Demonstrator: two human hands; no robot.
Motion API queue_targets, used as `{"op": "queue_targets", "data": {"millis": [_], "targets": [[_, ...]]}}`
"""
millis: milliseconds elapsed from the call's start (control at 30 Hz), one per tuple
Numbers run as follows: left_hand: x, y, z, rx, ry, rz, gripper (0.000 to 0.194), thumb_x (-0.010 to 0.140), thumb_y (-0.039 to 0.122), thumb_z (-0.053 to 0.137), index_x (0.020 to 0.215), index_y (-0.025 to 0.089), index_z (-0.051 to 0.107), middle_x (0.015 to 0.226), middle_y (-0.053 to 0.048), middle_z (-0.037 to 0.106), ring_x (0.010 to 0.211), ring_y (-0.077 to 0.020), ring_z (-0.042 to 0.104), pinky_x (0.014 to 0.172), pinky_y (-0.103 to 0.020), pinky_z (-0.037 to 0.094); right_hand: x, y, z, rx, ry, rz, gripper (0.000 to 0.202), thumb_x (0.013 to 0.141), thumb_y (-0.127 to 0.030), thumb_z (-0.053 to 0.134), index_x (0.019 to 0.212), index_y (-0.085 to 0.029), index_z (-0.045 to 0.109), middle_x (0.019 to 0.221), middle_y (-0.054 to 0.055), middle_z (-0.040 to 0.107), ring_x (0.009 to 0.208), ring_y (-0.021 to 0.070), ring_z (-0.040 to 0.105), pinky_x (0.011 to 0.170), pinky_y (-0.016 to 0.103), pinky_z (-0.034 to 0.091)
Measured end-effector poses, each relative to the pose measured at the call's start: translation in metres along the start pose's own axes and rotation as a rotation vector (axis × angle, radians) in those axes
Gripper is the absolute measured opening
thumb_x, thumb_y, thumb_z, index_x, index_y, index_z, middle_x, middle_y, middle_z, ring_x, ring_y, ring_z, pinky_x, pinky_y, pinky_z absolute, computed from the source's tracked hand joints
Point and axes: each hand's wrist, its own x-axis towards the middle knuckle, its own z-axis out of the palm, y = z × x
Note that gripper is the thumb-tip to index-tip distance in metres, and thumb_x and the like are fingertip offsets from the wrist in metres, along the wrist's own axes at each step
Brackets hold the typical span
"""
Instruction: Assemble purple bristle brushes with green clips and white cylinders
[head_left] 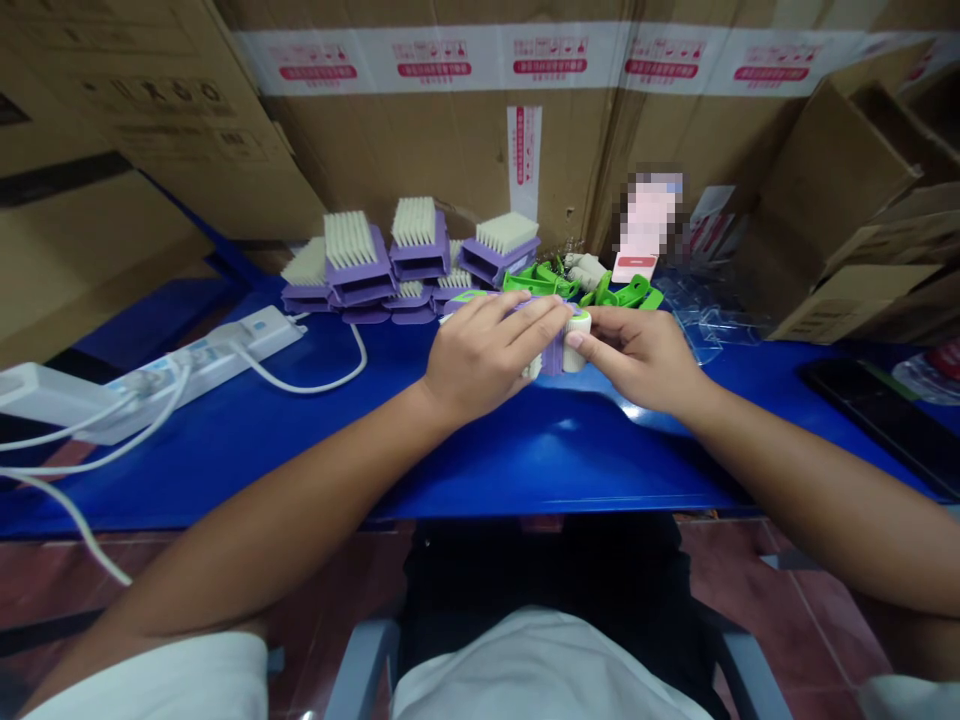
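Note:
A purple brush piece (553, 356) with green parts on its top is between my hands above the blue table. My left hand (491, 350) lies over its top and left side, its fingers wrapped round it. Against its right end, my right hand (637, 355) pinches a cream ribbed roller (577, 342) between thumb and fingers. My left hand covers much of the piece's left part. Just behind the hands lie green plastic parts (630, 293) and some cream rollers (587, 270).
Purple blocks with cream bristles (360, 275) are stacked behind on the left. A white power strip (202, 370) with cables lies left. Cardboard boxes (435, 140) stand behind. Clear plastic (705, 320) and a dark phone (877, 415) are at the right; a lit phone (649, 225) leans at the back.

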Motion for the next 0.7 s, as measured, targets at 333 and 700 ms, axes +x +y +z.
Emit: {"op": "queue_targets", "data": {"millis": [333,700], "targets": [[0.000,-0.004,-0.001,-0.020,-0.010,-0.059,0.056,0.107,0.044,0.064,0.156,0.018,0.065,0.148,-0.017,0.077,0.139,-0.0340,0.074,0.113,-0.044,0.060,-0.003,0.018,-0.007,-0.242,0.001,-0.261,0.075,0.092,-0.055,0.088,0.158,-0.027,0.066,0.146,0.014,0.078,0.126,0.0370,0.079,0.098,0.050,0.072],[-0.003,-0.002,0.003,-0.074,0.031,-0.022,0.065,0.103,0.046,0.068,0.158,0.016,0.055,0.144,-0.018,0.079,0.132,-0.0335,0.078,0.114,-0.045,0.061,0.000,0.017,-0.018,-0.491,-0.014,-0.490,0.059,0.098,-0.052,0.078,0.147,-0.019,0.073,0.141,0.020,0.080,0.126,0.0392,0.079,0.111,0.056,0.065]]}}
